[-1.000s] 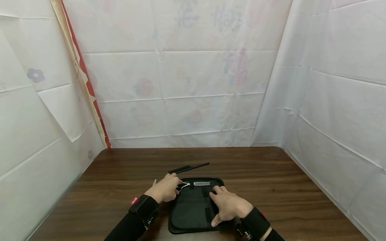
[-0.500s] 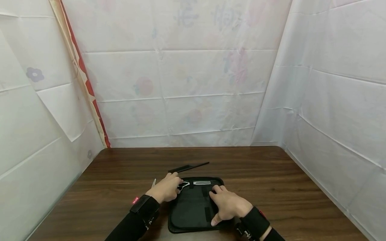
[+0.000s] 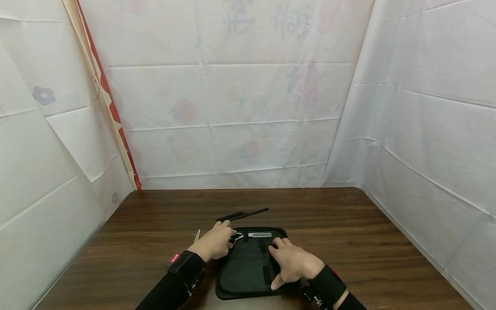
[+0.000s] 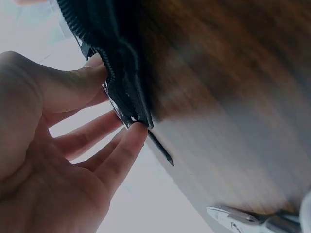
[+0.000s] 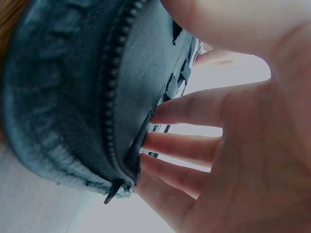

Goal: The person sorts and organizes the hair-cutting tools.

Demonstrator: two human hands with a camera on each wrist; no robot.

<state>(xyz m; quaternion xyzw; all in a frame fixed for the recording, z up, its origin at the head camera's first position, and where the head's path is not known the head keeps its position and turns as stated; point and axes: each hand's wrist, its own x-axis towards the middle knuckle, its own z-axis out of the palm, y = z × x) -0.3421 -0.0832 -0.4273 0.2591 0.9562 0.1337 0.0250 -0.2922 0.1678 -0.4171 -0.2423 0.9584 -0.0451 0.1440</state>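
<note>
A black zip case [image 3: 248, 275] lies spread on the table. Along its far inside edge a pair of silver scissors [image 3: 260, 235] runs through a small black strap. At the case's far left corner my left hand [image 3: 215, 243] has its thumb and fingers at the scissors' finger rings; the exact contact is partly hidden. In the left wrist view the thumb [image 4: 77, 85] sits by the zip edge. My right hand [image 3: 296, 262] rests on the right part of the case, fingers spread. The right wrist view shows its fairly straight fingers [image 5: 189, 109] touching the inside panel.
A black comb [image 3: 240, 214] with a long thin handle lies just beyond the case. Left of my left hand, a silver pointed tool [image 3: 197, 235] is mostly hidden behind it. The brown wooden table [image 3: 162, 215] is bordered by white sheet walls.
The scissors have slid slightly to the right through the strap, the left hand moving a little with them. The right hand stays in place on the case.
</note>
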